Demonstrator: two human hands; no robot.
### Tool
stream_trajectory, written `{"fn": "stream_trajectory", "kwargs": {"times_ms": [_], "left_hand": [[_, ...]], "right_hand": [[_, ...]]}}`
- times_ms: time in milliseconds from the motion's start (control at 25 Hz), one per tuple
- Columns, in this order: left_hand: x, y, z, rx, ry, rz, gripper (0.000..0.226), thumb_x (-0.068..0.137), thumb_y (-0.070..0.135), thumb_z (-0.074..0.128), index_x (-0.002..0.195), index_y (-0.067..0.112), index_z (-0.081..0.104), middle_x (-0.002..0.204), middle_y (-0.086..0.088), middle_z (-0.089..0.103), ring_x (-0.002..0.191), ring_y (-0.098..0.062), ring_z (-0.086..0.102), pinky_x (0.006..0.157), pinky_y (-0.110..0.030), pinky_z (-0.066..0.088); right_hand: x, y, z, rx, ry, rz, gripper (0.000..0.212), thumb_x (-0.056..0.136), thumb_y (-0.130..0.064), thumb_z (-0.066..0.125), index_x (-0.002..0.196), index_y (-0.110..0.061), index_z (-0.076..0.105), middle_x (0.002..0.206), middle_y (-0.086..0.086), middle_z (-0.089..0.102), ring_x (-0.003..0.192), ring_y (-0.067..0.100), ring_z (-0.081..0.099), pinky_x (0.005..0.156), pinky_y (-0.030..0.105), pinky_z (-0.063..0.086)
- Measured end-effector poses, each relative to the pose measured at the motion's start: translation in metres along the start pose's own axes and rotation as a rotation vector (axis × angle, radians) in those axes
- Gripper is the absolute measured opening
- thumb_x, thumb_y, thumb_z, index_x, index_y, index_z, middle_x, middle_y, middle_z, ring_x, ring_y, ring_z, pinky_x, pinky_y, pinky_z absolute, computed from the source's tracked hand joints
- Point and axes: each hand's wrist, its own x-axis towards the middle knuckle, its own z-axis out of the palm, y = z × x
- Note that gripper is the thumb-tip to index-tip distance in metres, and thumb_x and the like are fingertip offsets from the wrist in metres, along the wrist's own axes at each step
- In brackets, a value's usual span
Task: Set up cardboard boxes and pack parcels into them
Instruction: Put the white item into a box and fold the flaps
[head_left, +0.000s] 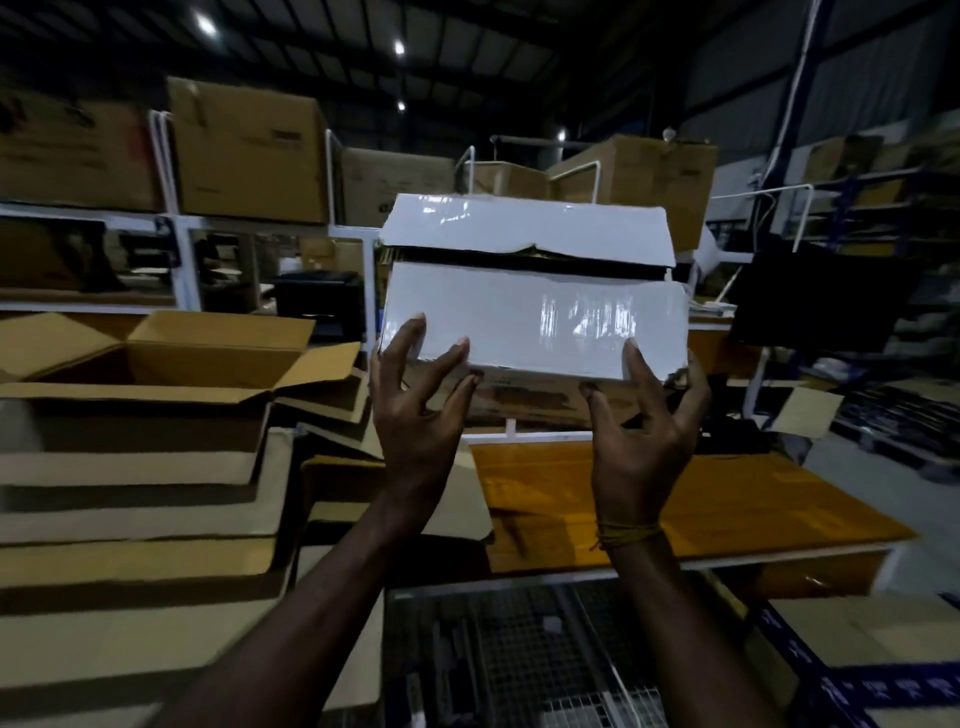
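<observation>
A glossy white cardboard box (530, 312) is raised in front of me at chest height, its two white top flaps partly apart with a dark gap between them. My left hand (421, 405) grips its lower left corner, thumb on the near flap. At the lower right corner my right hand (641, 441) holds the box, thumb on the flap and fingers underneath. An open brown cardboard box (171, 358) sits at the left on a stack of flattened cartons (135, 509).
An orange-topped table (727, 504) stands below and to the right of the box. A wire-mesh cage (519, 660) lies below my arms. Shelves with large brown cartons (249, 150) fill the background. A dark monitor (815, 301) stands at the right.
</observation>
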Motion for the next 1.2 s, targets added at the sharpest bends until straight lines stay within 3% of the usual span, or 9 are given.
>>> {"fn": "stream_trajectory", "kwargs": {"times_ms": [400, 520, 600, 760, 920, 1120, 1200], "left_hand": [[0.053, -0.003, -0.153, 0.103, 0.051, 0.098, 0.037, 0.088, 0.012, 0.074, 0.124, 0.01, 0.068, 0.149, -0.018, 0.043, 0.142, -0.028, 0.04, 0.108, -0.068, 0.033], [0.067, -0.017, -0.196, 0.166, 0.076, 0.124, 0.037, 0.086, 0.006, 0.076, 0.122, 0.006, 0.069, 0.147, -0.02, 0.044, 0.142, -0.027, 0.04, 0.108, -0.064, 0.037], [0.075, -0.03, -0.227, 0.192, 0.084, 0.138, 0.036, 0.087, 0.005, 0.076, 0.122, 0.005, 0.069, 0.146, -0.022, 0.044, 0.141, -0.03, 0.041, 0.107, -0.061, 0.039], [0.089, -0.069, -0.281, 0.242, 0.096, 0.159, 0.034, 0.088, 0.007, 0.076, 0.122, 0.005, 0.069, 0.145, -0.022, 0.045, 0.139, -0.034, 0.043, 0.106, -0.06, 0.041], [0.1, -0.122, -0.329, 0.307, 0.09, 0.166, 0.035, 0.088, 0.008, 0.076, 0.122, 0.008, 0.069, 0.148, -0.017, 0.044, 0.141, -0.031, 0.042, 0.105, -0.067, 0.037], [0.108, -0.185, -0.37, 0.322, 0.083, 0.128, 0.037, 0.085, 0.008, 0.077, 0.122, 0.009, 0.07, 0.148, -0.016, 0.044, 0.142, -0.026, 0.04, 0.107, -0.067, 0.036], [0.111, -0.208, -0.381, 0.318, 0.071, 0.098, 0.036, 0.086, 0.011, 0.076, 0.122, 0.009, 0.07, 0.149, -0.014, 0.043, 0.143, -0.021, 0.039, 0.107, -0.065, 0.036]], "right_hand": [[-0.037, -0.132, 0.056, 0.15, -0.019, -0.038, 0.054, 0.079, -0.004, 0.079, 0.129, -0.018, 0.065, 0.15, 0.021, 0.036, 0.144, 0.028, 0.031, 0.114, 0.014, 0.027], [-0.053, -0.163, 0.086, 0.207, -0.016, -0.05, 0.055, 0.078, -0.003, 0.08, 0.129, -0.02, 0.065, 0.149, 0.019, 0.036, 0.144, 0.028, 0.032, 0.115, 0.025, 0.035], [-0.068, -0.182, 0.11, 0.233, -0.024, -0.058, 0.057, 0.077, -0.001, 0.08, 0.128, -0.021, 0.064, 0.147, 0.021, 0.037, 0.143, 0.031, 0.035, 0.114, 0.022, 0.034], [-0.099, -0.215, 0.163, 0.257, -0.052, -0.049, 0.056, 0.078, 0.002, 0.077, 0.129, -0.017, 0.066, 0.146, 0.022, 0.038, 0.143, 0.033, 0.034, 0.113, 0.026, 0.039], [-0.132, -0.24, 0.218, 0.25, -0.078, -0.026, 0.057, 0.077, 0.004, 0.076, 0.129, -0.015, 0.065, 0.148, 0.023, 0.037, 0.143, 0.034, 0.032, 0.114, 0.014, 0.03], [-0.167, -0.258, 0.282, 0.221, -0.091, -0.011, 0.06, 0.074, 0.004, 0.079, 0.129, -0.018, 0.066, 0.149, 0.019, 0.037, 0.143, 0.021, 0.03, 0.112, 0.017, 0.036], [-0.177, -0.263, 0.303, 0.197, -0.112, 0.016, 0.061, 0.075, 0.002, 0.079, 0.13, -0.021, 0.066, 0.15, 0.015, 0.036, 0.144, 0.021, 0.029, 0.112, 0.029, 0.04]]}}
